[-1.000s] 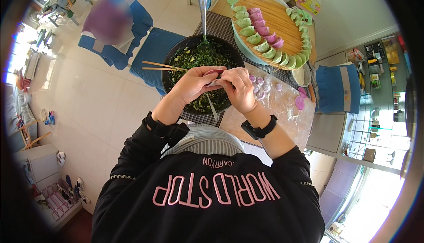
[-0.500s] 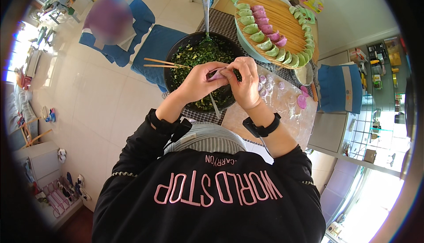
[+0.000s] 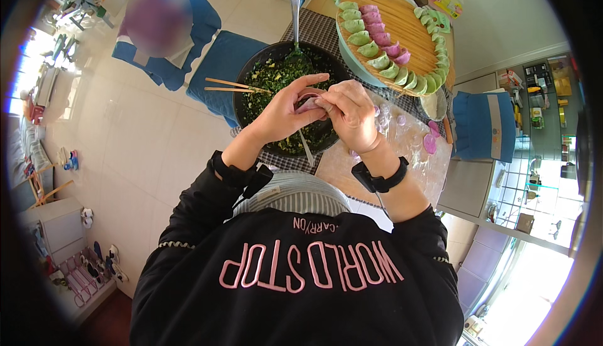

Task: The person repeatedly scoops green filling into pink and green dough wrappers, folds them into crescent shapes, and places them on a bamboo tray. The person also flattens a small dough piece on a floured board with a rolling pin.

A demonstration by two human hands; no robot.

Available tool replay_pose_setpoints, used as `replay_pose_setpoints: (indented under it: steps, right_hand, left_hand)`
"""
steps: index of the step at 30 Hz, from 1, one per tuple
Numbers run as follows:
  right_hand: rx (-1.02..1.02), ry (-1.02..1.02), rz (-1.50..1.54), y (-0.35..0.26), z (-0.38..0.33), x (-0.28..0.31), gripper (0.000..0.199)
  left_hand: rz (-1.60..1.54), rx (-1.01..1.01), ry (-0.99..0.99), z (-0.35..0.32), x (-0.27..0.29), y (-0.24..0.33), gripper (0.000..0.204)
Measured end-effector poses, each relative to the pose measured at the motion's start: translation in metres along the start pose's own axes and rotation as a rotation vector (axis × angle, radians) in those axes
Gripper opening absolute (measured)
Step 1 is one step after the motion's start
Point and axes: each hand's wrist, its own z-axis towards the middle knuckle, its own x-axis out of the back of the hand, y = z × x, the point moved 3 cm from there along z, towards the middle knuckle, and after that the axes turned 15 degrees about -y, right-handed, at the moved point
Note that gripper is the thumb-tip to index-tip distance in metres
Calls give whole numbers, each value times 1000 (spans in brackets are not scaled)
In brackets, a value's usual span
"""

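Between my two hands is a pale purple dumpling point(image 3: 309, 105), partly hidden by the fingers. My left hand point(image 3: 286, 110) cups it from the left, thumb below and fingers above. The fingertips of my right hand point(image 3: 352, 112) pinch its right edge. Both hands are over a black pan point(image 3: 239, 104) of chopped green filling point(image 3: 270, 72). A metal serving spoon point(image 3: 294, 13) stands in the filling at the far side, a pair of chopsticks point(image 3: 229, 87) rests over the left rim, and a thin metal handle point(image 3: 306, 147) sticks out at the near side.
Right of the pan, a round bamboo tray point(image 3: 389, 25) carries rows of green and purple dumplings on a pale green basin point(image 3: 352, 60). A floured board point(image 3: 402, 164) holds purple dough pieces point(image 3: 429, 143). A small bowl of white powder point(image 3: 433, 106) stands beside it. Blue-covered chairs point(image 3: 482, 126) flank the table.
My right hand has shifted slightly right and nearer to me, still pinching the dumpling's edge. The fingers of my left hand have lifted and opened a little around it.
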Motion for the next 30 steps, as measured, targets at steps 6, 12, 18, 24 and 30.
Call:
replay_pose_setpoints:
  steps: [6, 12, 18, 24, 30]
  right_hand:
    - [-82, -135, 213, 0, 8, 6, 24]
    - [13, -205, 128, -2, 7, 3, 19]
    - [-42, -106, 17, 0, -4, -3, 15]
    - [-330, 72, 84, 5, -22, -2, 51]
    - [-399, 149, 51, 13, -41, -22, 29]
  left_hand:
    - [-26, 11, -5, 1, 0, 2, 74]
    - [-83, 92, -89, 0, -1, -5, 78]
    - [-112, 88, 53, -2, -1, -20, 54]
    - [-378, 110, 203, -4, -2, -40, 38]
    - [-583, 12, 238, -2, -2, -49, 33]
